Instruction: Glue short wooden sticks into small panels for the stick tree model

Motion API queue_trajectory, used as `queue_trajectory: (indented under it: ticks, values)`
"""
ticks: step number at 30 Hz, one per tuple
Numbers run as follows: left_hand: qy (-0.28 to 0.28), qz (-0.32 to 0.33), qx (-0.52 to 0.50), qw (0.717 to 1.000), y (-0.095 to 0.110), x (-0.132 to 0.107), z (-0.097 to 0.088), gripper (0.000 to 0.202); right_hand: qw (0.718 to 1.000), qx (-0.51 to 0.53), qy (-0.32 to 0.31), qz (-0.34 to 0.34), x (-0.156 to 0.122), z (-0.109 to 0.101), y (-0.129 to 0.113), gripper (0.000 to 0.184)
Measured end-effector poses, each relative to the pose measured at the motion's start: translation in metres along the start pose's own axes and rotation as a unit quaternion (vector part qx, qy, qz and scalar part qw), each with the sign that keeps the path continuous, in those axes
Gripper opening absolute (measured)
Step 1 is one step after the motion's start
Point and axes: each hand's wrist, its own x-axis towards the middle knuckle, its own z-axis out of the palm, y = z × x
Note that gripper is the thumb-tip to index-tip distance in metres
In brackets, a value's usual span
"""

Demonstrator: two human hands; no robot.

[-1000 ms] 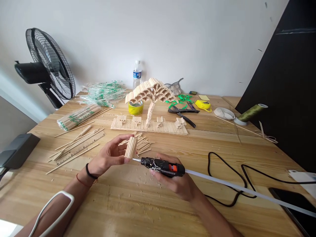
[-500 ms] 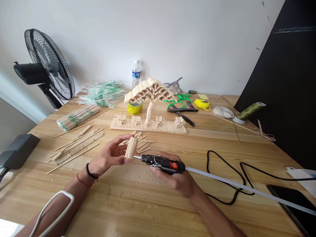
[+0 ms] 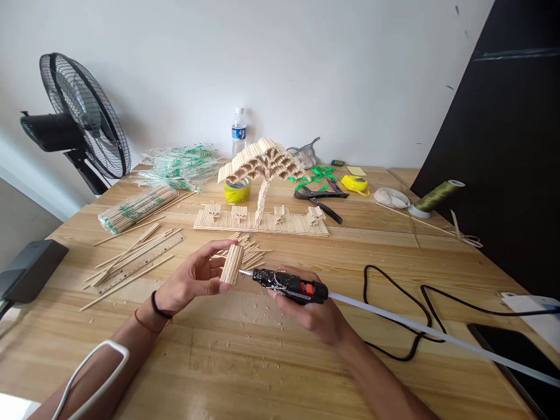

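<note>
Between the thumb and fingers of my left hand [image 3: 192, 274] is a small panel of short wooden sticks [image 3: 232, 264] set side by side, held tilted above the table. My right hand [image 3: 312, 309] is wrapped round a black glue gun [image 3: 289, 286] with a red switch. Its metal nozzle points left at the panel's right edge, touching or nearly so. A long white glue stick [image 3: 394, 318] runs out of the gun's back. Behind the panel lies a pile of short cut sticks [image 3: 251, 251], partly hidden by my left hand.
A stick-built model [image 3: 262, 221] with a tree-like canopy stands behind my hands. Left are loose sticks [image 3: 131, 251], a ruler [image 3: 140, 268] and a bagged bundle [image 3: 135, 207]. Pliers [image 3: 321, 201], a tape measure [image 3: 355, 184], a black cord [image 3: 394, 286] and a phone [image 3: 507, 356] lie right.
The glue gun's nozzle has shifted slightly up along the panel's right edge. The panel has turned a little, and the whole view has moved slightly. Both hands keep their holds.
</note>
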Motion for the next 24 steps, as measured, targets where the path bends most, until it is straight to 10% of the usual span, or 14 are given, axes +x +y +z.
queue_trajectory:
  ticks: [24]
  values:
    - [-0.027,-0.032,0.001,0.999,0.0018,-0.0009,0.002,0.072,0.999,0.009,0.042,0.022,-0.0001,-0.0018,0.0041,0.026]
